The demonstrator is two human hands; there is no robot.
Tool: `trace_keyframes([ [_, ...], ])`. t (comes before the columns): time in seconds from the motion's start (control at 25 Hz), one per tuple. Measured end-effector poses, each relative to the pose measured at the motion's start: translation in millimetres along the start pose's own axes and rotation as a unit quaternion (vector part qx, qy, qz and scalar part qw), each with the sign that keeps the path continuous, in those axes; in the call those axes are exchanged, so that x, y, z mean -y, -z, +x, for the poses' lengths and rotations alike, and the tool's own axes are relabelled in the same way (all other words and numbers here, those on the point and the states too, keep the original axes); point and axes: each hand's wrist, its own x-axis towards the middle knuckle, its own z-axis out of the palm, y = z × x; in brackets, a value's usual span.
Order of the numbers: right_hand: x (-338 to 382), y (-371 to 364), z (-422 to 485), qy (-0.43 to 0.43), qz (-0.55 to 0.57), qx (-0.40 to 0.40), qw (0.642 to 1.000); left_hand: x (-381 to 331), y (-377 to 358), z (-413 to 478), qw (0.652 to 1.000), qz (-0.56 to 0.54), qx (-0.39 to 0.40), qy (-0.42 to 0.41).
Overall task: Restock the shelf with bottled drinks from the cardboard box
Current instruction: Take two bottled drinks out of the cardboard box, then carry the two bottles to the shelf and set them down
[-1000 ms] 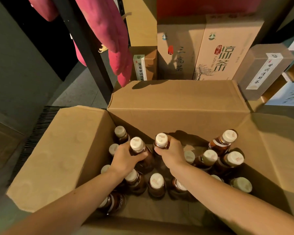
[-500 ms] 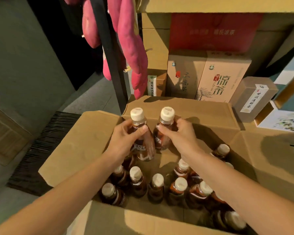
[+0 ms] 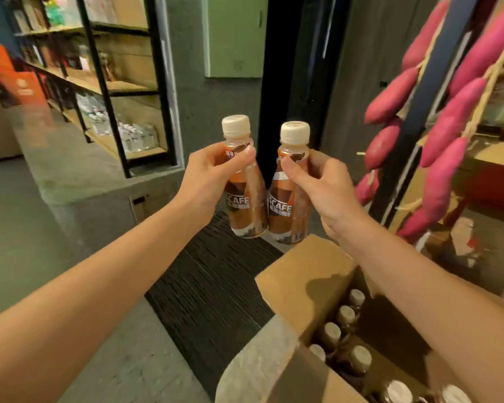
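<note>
Up they come: both bottles are out of the cardboard box [image 3: 304, 274] since half a second back, and the view has swung left, so the box now sits low at the right. Nearest, two bare forearms reach in from the bottom corners. Under the right one the box stands open, a flap folded out toward the floor, and the remaining bottles [image 3: 345, 317] stand upright inside with pale caps showing. Just beyond the flap lies a black ribbed mat [image 3: 213, 286] on the grey floor. Above it, the left hand [image 3: 207, 181] has fingers and thumb wrapped round the neck and shoulder of the left bottle [image 3: 245, 206], and the right hand [image 3: 325, 189] grips the right bottle [image 3: 284, 212] the same way. Both are brown coffee drinks with white caps, held upright in the air, side by side, bases close together. At the right, pink sweet-potato shapes [image 3: 448, 126] hang on cord beside a dark post. Farther off at the left is the shelf [image 3: 122, 86], black-framed with wooden boards, and clear bottles [image 3: 128, 135] are lined up on its lowest level. Behind it all, a pale green panel [image 3: 234, 36] hangs on the grey wall.
</note>
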Motion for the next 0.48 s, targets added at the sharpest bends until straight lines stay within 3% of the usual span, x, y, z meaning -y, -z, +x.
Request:
trace_keyframes([
  [0.24, 42.8, -232.0, 62.6, 0.006, 0.118, 0.137, 0.984, -24.2, 239.7, 2.5, 0.987, 0.063, -0.148, 0.001],
  [0.48, 76.1, -475.6, 127.3, -0.045, 0.202, 0.253, 0.945, -49.8, 468.3, 17.6, 0.966, 0.099, -0.237, 0.004],
])
